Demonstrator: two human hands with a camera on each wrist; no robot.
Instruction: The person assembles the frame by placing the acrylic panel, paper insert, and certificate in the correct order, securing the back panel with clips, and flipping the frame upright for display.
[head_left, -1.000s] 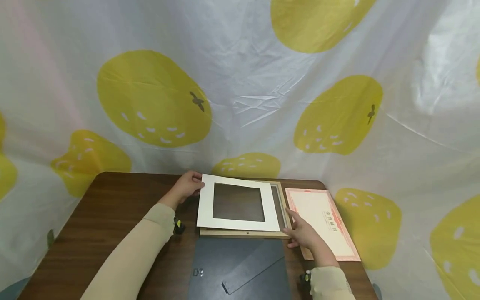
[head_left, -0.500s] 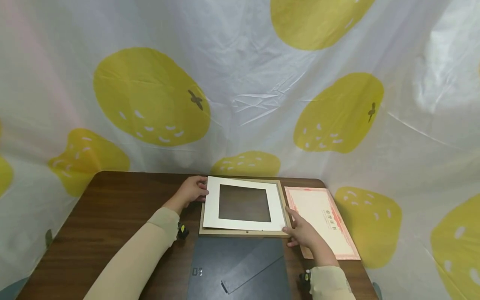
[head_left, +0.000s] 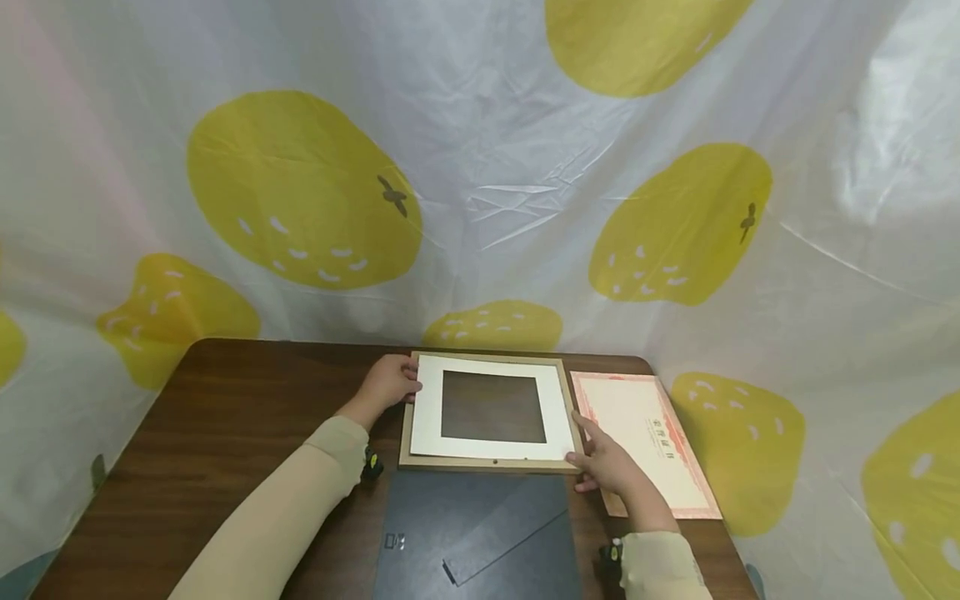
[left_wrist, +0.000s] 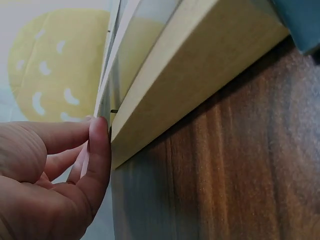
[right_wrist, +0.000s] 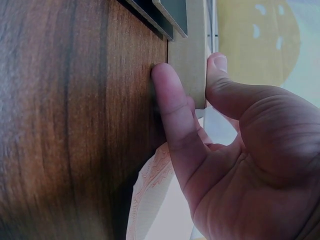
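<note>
mat slid right over frame; left hand pinches mat, right hand pinches frame

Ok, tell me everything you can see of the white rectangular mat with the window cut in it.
The white rectangular mat looks like thin card, with a rectangular window showing dark brown behind it. It sits over the pale rectangular wooden frame, which shows along its near edge. The left hand pinches its left edge, apparently raised off the frame. The right hand is at its near right corner; contact with the mat is unclear.
</note>
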